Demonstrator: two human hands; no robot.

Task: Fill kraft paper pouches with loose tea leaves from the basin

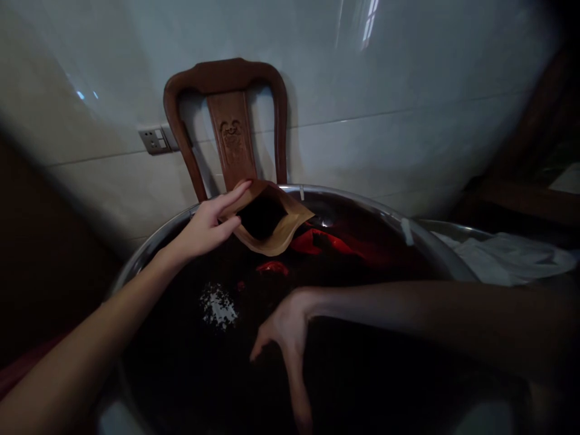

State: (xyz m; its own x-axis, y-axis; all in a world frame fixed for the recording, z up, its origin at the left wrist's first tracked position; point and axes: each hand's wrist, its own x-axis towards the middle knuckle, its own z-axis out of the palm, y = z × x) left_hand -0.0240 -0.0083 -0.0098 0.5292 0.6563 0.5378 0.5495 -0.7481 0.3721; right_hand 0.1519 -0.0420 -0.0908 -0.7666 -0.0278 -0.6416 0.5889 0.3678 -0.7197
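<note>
My left hand grips the left edge of a brown paper pouch, its fingers at the back rim and its thumb at the front. The pouch's mouth gapes towards me, and its inside is too dark to make out. Below and to the right, my right hand reaches down over dark loose material that looks like dried leaves. Its visible fingers are spread apart, with nothing seen between them. This dark material lies in a large round metal basin.
Shiny red plastic lies behind the right hand, partly covered by the dark material. A carved wooden chair stands behind the basin against a tiled wall with a socket. A whitish plastic bag lies at the right.
</note>
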